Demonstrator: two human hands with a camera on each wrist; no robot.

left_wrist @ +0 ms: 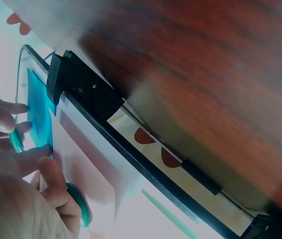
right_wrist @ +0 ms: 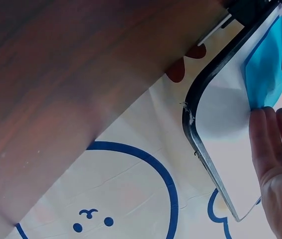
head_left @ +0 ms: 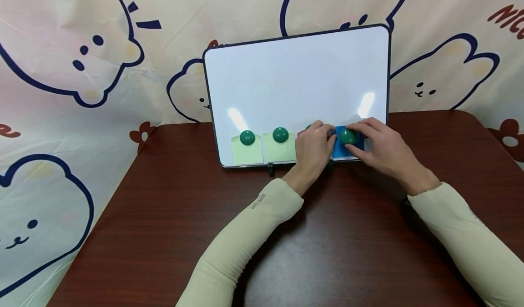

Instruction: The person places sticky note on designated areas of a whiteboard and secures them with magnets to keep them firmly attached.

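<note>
Thumb and fingers of my right hand [head_left: 382, 150] pinch a round green magnet [head_left: 349, 136] over a blue sticky note [head_left: 339, 150] at the lower right of a whiteboard [head_left: 294, 79]. My left hand [head_left: 314, 148] is just left of it, its fingertips pinching the blue note's left edge. Behind the left hand, a pink sticky note [left_wrist: 83, 159] with another green magnet [left_wrist: 78, 204] shows in the left wrist view. Further left, two pale green notes, one [head_left: 247, 154] beside the other [head_left: 279, 150], each carry a green magnet at the top.
The whiteboard leans back on a dark wooden table [head_left: 163, 216], held by a black stand [left_wrist: 81, 84] at its lower edge. Behind it hangs a pale cloth [head_left: 172, 7] printed with cartoon animals.
</note>
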